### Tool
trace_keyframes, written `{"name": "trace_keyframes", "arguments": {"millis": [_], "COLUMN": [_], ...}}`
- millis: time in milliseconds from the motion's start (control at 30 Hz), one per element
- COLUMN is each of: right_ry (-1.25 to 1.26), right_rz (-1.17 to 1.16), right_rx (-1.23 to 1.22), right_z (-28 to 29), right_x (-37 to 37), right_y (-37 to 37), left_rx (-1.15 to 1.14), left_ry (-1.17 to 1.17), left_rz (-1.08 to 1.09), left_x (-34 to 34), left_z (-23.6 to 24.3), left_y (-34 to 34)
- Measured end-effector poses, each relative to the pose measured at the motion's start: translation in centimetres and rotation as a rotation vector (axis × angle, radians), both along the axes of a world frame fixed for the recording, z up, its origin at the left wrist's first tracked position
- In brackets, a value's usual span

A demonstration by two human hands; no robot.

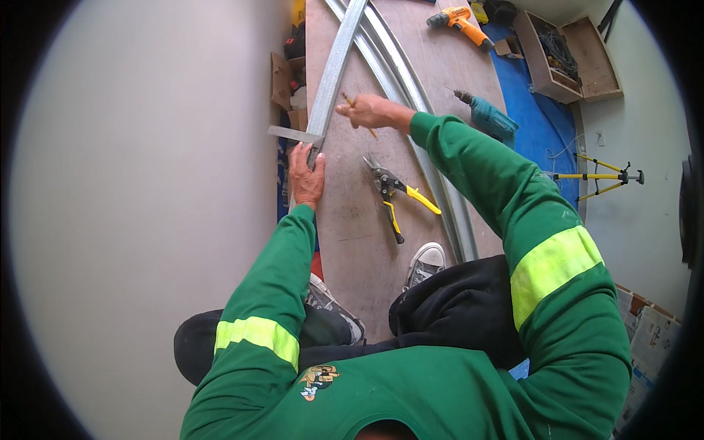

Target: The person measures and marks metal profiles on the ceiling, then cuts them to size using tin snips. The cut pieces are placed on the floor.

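My left hand [306, 176] is closed around the near end of a galvanized metal channel [334, 77] and the stock of a try square. The square's metal blade [293, 133] lies across the channel and sticks out to the left. To the right of the channel, my right hand [372, 112] grips a thin pencil [372, 134], with the index finger reaching toward the channel. Below the right hand, tin snips [396, 192] with yellow and black handles rest on the board, jaws pointing away from me.
The long wooden board [352, 220] also carries more metal channels [418, 110], an orange cordless drill [462, 26] and a teal corded drill [490, 117]. At right are an open wooden box [554, 59] of cables and a yellow tripod [598, 176]. A wall [161, 147] runs along the left.
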State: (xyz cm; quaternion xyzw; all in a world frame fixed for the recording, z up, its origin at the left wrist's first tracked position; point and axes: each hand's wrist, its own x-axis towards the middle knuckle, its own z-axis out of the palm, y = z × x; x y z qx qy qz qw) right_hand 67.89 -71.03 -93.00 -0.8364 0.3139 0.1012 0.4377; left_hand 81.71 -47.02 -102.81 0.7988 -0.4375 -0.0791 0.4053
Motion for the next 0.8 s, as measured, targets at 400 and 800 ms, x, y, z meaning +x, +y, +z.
{"name": "trace_keyframes", "arguments": {"millis": [400, 800], "right_ry": [-0.093, -0.123], "right_rz": [0.003, -0.662], "right_rx": [-0.143, 0.065], "right_z": [-8.7, 1.4], "right_x": [5.1, -9.3], "right_y": [8.6, -6.9], "left_rx": [-0.050, 0.365], "left_ry": [-0.128, 0.140], "left_rz": [0.074, -0.017], "left_x": [-1.1, 1.8], "left_z": [-0.7, 0.3], "left_y": [0.2, 1.2]}}
